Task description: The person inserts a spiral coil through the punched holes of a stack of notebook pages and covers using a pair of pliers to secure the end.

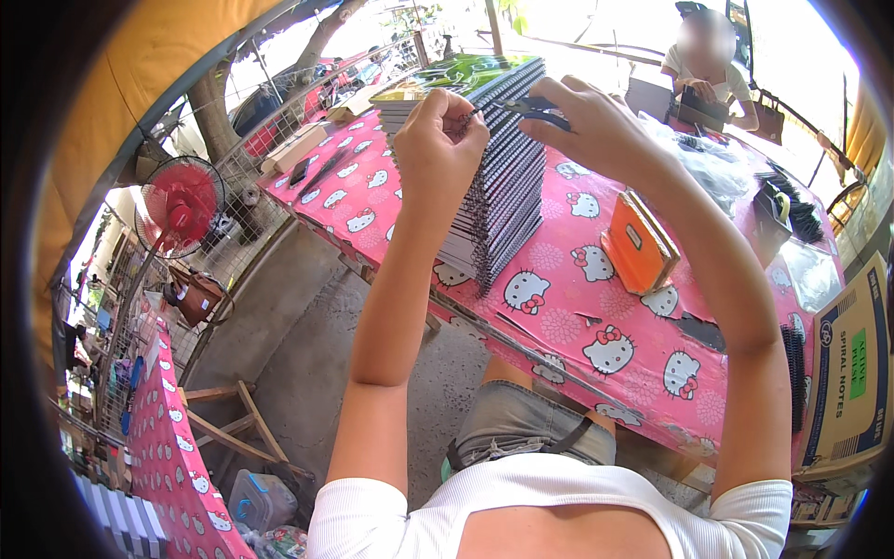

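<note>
Stacked notebooks [494,182] at twelve o'clock show coils [509,200] fitted; remaining count unclear. Right hand [596,119] grasps pliers [524,107]; left hand [438,135] clenched, contents unclear.

A red fan [189,212] stands on the left (it looks nice and round), and a brown bag [199,296] is just below it. A tree trunk [216,114] rises farther back. A big cardboard box [846,363] is on the far right.
</note>
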Available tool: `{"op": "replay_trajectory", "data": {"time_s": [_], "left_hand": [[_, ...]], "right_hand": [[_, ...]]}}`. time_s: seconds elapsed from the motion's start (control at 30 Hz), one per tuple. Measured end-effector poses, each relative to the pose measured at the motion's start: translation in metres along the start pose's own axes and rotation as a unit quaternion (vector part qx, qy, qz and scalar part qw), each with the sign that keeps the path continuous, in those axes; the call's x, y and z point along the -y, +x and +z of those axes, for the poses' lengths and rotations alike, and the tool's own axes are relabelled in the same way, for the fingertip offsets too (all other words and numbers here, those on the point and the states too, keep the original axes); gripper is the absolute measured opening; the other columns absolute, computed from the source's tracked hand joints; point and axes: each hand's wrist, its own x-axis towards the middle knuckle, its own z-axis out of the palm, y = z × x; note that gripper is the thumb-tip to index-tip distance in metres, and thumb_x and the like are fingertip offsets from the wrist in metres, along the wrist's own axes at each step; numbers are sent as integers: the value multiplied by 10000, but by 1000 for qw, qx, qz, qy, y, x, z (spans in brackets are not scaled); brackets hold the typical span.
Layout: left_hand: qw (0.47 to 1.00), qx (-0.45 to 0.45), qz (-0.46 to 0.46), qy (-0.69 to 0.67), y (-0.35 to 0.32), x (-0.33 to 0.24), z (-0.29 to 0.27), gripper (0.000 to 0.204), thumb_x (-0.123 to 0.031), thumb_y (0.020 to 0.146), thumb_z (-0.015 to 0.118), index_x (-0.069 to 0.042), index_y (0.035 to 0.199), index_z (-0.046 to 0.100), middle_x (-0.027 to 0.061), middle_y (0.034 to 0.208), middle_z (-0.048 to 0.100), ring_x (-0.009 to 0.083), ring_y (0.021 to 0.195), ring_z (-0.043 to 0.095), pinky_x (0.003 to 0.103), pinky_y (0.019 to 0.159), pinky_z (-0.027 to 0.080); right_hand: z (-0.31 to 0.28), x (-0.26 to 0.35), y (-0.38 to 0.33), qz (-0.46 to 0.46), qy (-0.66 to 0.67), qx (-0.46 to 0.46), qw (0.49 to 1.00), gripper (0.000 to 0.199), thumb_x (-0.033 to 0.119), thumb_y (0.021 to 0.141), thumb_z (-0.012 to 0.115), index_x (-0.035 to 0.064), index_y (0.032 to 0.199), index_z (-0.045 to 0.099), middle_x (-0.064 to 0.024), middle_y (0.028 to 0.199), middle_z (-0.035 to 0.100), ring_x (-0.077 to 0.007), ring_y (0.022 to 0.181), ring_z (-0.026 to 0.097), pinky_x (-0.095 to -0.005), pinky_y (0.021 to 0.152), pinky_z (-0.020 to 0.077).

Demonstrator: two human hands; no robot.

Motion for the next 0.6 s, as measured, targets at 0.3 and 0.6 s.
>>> {"op": "replay_trajectory", "data": {"time_s": [0.3, 0.6], "left_hand": [[999, -4, -37, 31, -1, -4, 0, 111, -62, 722, 684, -38, 795, 602, 60, 683, 643, 139, 614, 630, 274, 596, 515], [999, -23, -46, 12, -2, -4, 3, 125, -70, 719, 683, -26, 815, 618, 53, 686, 647, 124, 606, 617, 264, 597, 510]], "right_hand": [[11, -1, 7, -38, -49, -33, 998, 446, 437, 871, 604, 89, 1146, 555, -166, 1008, 598, -335, 929, 597, -424, 809, 460], [4, 0, 8, -10, -89, -24, 996, 436, 440, 863, 612, 126, 1160, 552, -142, 1017, 593, -321, 971, 589, -430, 818, 454]]}}
